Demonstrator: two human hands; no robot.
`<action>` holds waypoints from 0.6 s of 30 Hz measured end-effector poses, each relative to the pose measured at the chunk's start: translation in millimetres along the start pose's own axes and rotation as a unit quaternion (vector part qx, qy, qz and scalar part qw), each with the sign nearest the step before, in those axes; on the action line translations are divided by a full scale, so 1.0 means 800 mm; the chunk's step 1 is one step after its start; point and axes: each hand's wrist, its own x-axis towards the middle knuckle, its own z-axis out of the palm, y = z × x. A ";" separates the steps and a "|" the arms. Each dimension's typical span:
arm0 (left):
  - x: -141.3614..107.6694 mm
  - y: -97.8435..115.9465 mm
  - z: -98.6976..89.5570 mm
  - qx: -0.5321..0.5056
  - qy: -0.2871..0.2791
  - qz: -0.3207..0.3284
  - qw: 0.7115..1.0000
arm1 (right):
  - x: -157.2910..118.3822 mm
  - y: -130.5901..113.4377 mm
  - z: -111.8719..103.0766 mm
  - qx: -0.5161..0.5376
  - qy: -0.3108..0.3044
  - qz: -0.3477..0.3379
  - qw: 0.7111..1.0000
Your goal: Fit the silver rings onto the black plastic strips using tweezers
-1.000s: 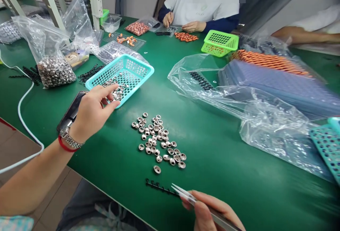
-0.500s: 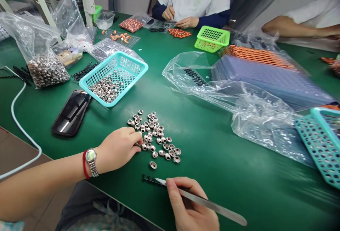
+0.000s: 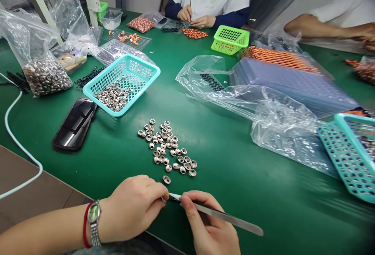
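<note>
My left hand (image 3: 137, 204) is closed in a pinch at the tip of the tweezers, with a glint of a small metal cap between thumb and forefinger. In my right hand (image 3: 212, 225) lie silver tweezers (image 3: 234, 220), their pointed end reaching left to the left fingertips. The black toothed strip at the tweezer tip is almost wholly hidden behind my left fingers. Just beyond both hands, several loose round metal caps (image 3: 163, 146) with holes are spread on the green table (image 3: 222, 149). One cap (image 3: 166, 179) sits apart, nearest my fingers.
A turquoise basket (image 3: 137, 95) with more caps stands beyond, beside a phone (image 3: 74, 124). A bag of metal caps (image 3: 48, 77) is at left. Plastic sheeting (image 3: 281, 126), stacked trays (image 3: 281, 83) and another turquoise basket (image 3: 334, 161) lie right. Across the table a co-worker's hands (image 3: 202, 22) are busy.
My left hand has come back from the loose caps toward me and now meets the tweezer tip, covering the black strip. My right hand keeps its hold on the tweezers.
</note>
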 end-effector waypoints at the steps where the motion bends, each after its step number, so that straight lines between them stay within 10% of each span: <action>1: 0.000 -0.001 0.000 0.001 0.001 -0.001 1.000 | 0.001 0.000 -0.001 0.010 -0.007 0.005 1.000; 13: 0.007 0.010 -0.008 -0.134 0.049 -0.106 0.984 | -0.002 0.004 -0.005 0.068 0.004 0.023 0.997; 18: 0.002 0.015 -0.010 -0.256 0.073 -0.148 0.953 | -0.014 0.002 0.005 0.171 0.077 -0.074 0.980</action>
